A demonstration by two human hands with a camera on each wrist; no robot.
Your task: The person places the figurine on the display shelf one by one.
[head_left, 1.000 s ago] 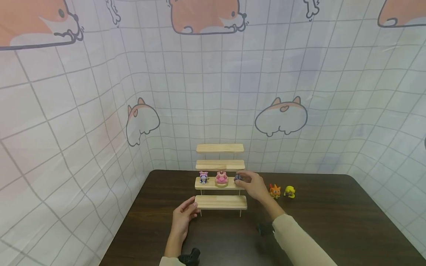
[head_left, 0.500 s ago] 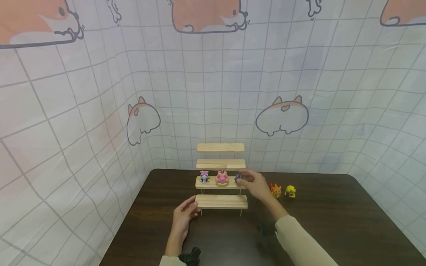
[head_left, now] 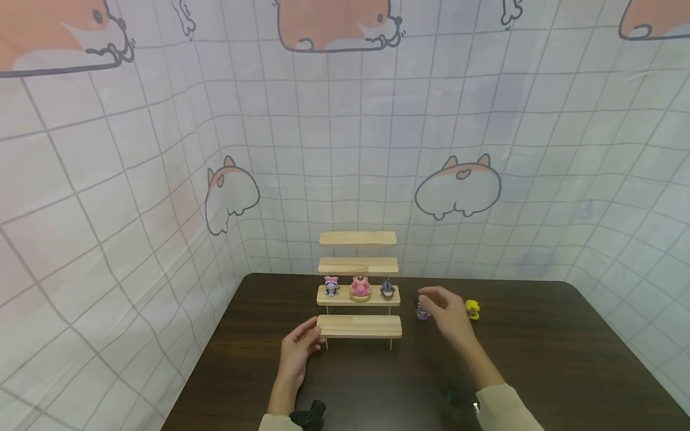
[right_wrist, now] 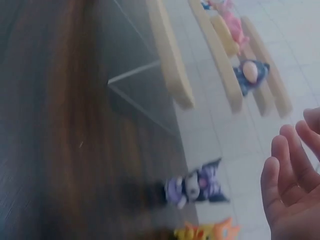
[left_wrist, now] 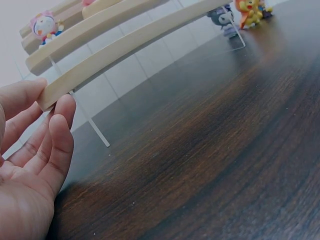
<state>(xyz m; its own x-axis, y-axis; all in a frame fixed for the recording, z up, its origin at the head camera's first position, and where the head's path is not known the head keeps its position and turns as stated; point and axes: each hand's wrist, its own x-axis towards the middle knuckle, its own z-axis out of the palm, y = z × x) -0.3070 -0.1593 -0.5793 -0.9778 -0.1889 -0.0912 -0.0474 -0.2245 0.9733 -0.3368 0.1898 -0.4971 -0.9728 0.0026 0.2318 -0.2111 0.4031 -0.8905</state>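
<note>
My left hand (head_left: 295,353) pinches the left end of the lowest board of a tiered wooden display shelf (left_wrist: 120,52), thumb on top and fingers beneath. On the second board from the bottom sit a figurine with a pink hood (head_left: 331,288), a pink figurine on a round base (head_left: 360,290) and a dark blue figurine (head_left: 387,290). My right hand (head_left: 450,314) hovers right of the shelf with loosely bent fingers and holds nothing. Close by its fingertips, a purple-and-black figurine (right_wrist: 192,187) stands on the table. An orange-and-yellow figurine (right_wrist: 207,232) is behind the hand in the head view.
A yellow figurine (head_left: 472,309) stands on the dark wooden table (head_left: 539,347), right of my right hand. Thin legs (left_wrist: 95,125) support the shelf. A white gridded cloth (head_left: 350,131) with dog drawings hangs behind and at the sides.
My right hand has let go of the dark blue figurine, which stays at the right end of its board. The hand has moved right, to the purple-and-black figurine. My left hand keeps its place.
</note>
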